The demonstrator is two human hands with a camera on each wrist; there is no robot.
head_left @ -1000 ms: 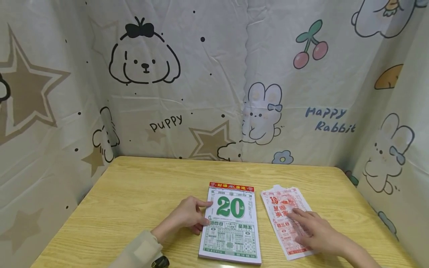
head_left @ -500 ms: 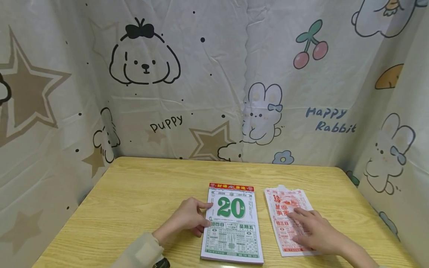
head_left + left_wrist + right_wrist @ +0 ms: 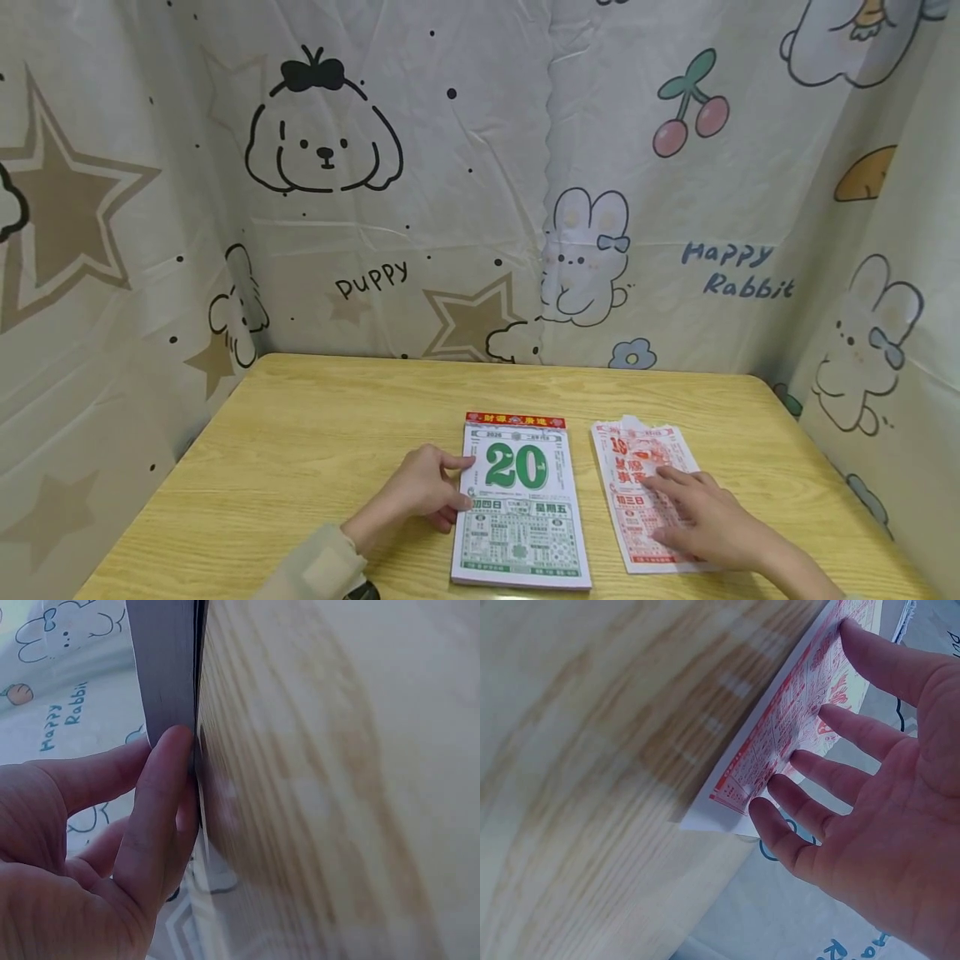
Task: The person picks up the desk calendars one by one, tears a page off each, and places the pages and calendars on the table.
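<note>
A thick tear-off calendar [image 3: 521, 517] lies face up on the table, with a green 20 and a red header strip. My left hand [image 3: 423, 483] holds its left edge, fingertips at the page border. In the left wrist view, the fingers [image 3: 154, 802] meet the calendar's side [image 3: 169, 667] close to the tabletop. To the right lies a loose red-printed calendar sheet [image 3: 626, 475] with a torn top edge. My right hand [image 3: 708, 521] rests its spread fingertips on that sheet; the right wrist view shows the fingers [image 3: 847, 735] lightly bent over the red print [image 3: 765, 735], palm raised off it.
The wood-grain table [image 3: 300, 450] runs back to a cartoon-printed curtain [image 3: 450, 208], which also hangs along the left and right sides. A narrow strip of tabletop lies between the calendar and the sheet.
The red sheet has turned straighter and shifted slightly right under my right hand. The calendar's lower end has swung a little to the right. Both hands have stayed nearly in place.
</note>
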